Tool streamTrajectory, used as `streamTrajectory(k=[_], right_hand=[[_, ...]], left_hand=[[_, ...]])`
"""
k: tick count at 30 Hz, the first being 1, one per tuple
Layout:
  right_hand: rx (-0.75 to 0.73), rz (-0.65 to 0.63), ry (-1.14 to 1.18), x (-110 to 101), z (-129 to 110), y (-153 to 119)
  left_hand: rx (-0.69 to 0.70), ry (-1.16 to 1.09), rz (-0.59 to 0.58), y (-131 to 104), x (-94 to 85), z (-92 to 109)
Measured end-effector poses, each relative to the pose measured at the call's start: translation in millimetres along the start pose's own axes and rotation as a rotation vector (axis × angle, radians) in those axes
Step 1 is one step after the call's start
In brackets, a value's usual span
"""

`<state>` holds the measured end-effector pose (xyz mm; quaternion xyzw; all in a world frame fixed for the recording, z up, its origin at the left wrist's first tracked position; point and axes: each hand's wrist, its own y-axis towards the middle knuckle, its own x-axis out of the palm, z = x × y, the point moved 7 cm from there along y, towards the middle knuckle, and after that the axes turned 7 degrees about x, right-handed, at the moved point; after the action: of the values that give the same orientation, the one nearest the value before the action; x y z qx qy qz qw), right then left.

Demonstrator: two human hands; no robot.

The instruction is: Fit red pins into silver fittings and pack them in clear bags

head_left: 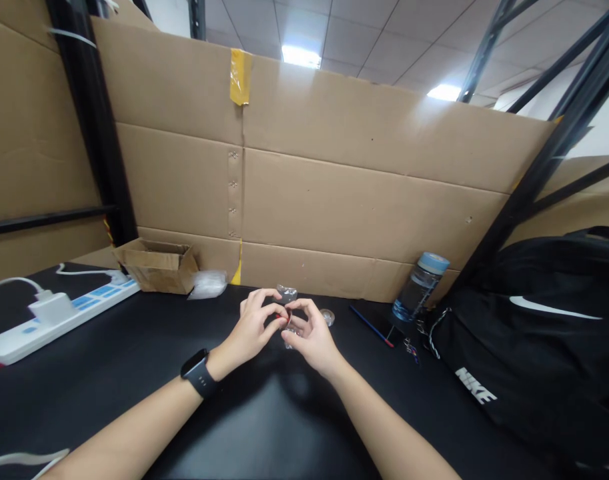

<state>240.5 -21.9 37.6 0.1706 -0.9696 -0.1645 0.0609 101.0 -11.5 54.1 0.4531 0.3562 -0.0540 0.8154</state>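
Note:
My left hand (258,324), with a dark watch (199,373) on its wrist, and my right hand (311,335) meet over the black table. Between their fingertips is a small reddish item (284,320), mostly hidden by the fingers. Both hands are closed around it, thumbs and fingers bent inward. Clear crinkled plastic (287,292) shows just behind the fingers, and a bit more shiny plastic shows below them. A small round clear object (327,317) lies right beside my right hand.
At the left are a white power strip (59,327), an open cardboard box (157,267) and a plastic bag (207,285). Rightward lie a blue pen (371,325), a water bottle (420,287), a small key-ring-like item (411,349) and a black backpack (539,353). A cardboard wall (334,200) stands behind.

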Motion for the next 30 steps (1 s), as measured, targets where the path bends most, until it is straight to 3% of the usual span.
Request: streamTrajectory(k=[6, 11, 23, 27, 30], right_hand=[[0.027, 0.020, -0.027, -8, 4, 2], [0.064, 0.069, -0.264, -18, 4, 6], [-0.076, 0.094, -0.589, -17, -8, 5], [-0.163, 0.096, -0.802, -13, -14, 2], [-0.227, 0.068, -0.902, -8, -18, 0]], left_hand=[[0.037, 0.080, 0.016, 1, -1.8, 3], [0.036, 0.135, 0.044, 2, -7.6, 1], [0.049, 0.107, 0.015, 4, -9.8, 4], [-0.024, 0.062, 0.018, 4, -12.4, -4], [-0.054, 0.017, -0.091, 2, -3.4, -9]])
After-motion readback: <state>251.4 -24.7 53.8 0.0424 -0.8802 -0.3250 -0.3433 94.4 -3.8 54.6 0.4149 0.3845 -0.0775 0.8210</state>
